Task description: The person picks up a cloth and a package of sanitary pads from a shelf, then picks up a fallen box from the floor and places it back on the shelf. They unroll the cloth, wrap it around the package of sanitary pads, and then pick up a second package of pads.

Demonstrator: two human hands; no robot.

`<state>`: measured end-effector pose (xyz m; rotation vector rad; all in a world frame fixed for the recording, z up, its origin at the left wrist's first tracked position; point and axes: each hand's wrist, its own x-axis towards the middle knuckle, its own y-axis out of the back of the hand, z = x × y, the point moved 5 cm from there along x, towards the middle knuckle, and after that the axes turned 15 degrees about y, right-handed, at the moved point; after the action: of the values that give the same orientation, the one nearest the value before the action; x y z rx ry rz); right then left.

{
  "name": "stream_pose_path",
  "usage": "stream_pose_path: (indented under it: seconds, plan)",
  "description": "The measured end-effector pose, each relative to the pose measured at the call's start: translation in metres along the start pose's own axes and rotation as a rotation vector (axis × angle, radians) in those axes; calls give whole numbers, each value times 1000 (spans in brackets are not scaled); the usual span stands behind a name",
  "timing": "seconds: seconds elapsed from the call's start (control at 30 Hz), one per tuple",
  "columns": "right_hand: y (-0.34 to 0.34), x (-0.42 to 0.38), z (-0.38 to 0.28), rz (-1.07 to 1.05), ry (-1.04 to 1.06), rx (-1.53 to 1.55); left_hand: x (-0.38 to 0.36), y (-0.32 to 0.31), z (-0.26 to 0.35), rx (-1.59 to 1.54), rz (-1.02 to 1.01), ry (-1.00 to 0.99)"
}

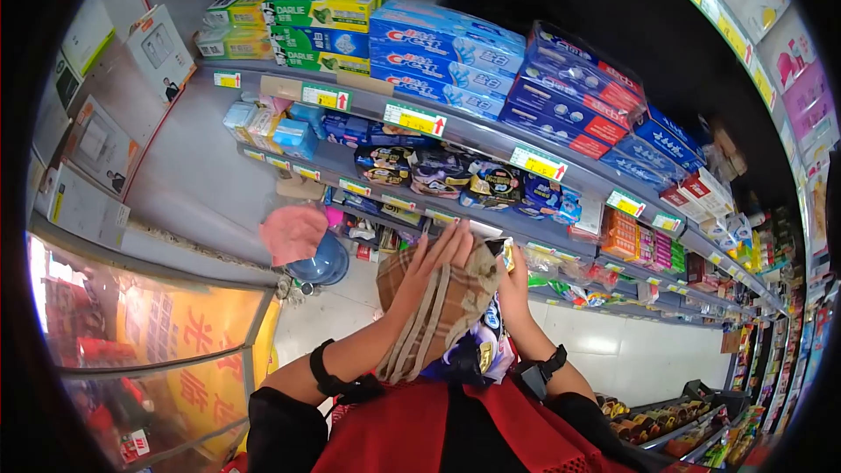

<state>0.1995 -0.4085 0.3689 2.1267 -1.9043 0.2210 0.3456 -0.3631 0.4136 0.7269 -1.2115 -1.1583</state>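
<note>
Against my chest I see a brown plaid cloth item (447,298) with pale straps. My left hand (435,267) lies over its upper part, fingers stretched toward the shelf. On the other side my right hand (515,285) is at the edge of dark and purple shiny packages (484,342), with a small yellow and black piece (507,254) by its fingers. The right fingertips are partly hidden, so their grip cannot be made out. Both hands are just in front of the lower shelf edge.
Shelves with price tags (416,119) curve across the front, holding Crest boxes (447,57), Darlie boxes (324,26) and dark packs (438,171). A blue water bottle (320,261) under a pink cloth (295,234) stands left. A glass-fronted case (166,342) is at lower left.
</note>
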Motion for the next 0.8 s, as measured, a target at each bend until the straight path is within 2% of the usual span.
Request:
stream_pose_path:
  seconds: [0.07, 0.1, 0.13, 0.2, 0.33, 0.43, 0.53, 0.57, 0.67, 0.73, 0.8]
  plan:
    - [16, 0, 17, 76, -141, 60, -16, -9, 10, 440, 52, -147]
    - [24, 0, 29, 117, -118, 97, -28, -7, 18, 187, -25, -143]
    - [31, 2, 37, 157, -91, 132, -38, -16, 20, 571, 177, -291]
    - [36, -3, 43, 213, -159, 118, -51, -9, 21, -26, -110, -251]
    - [22, -4, 17, 301, -242, 201, -15, -10, 14, -334, -239, -57]
    - [19, -13, 33, 178, -217, 256, 22, -78, -10, -390, -222, -15]
    - [8, -18, 25, 95, -186, 242, 45, -146, -34, -1225, -637, 160]
    - [9, -21, 30, 139, -195, 281, 41, -152, -35, -1385, -721, 192]
    - [19, -22, 44, 291, -242, 279, 30, -116, -21, -597, -275, -31]
    - [30, -23, 60, 428, -248, 335, 13, -82, 0, -334, -389, -80]
    - [40, -25, 69, 460, -275, 324, -11, -55, 10, -289, -399, -165]
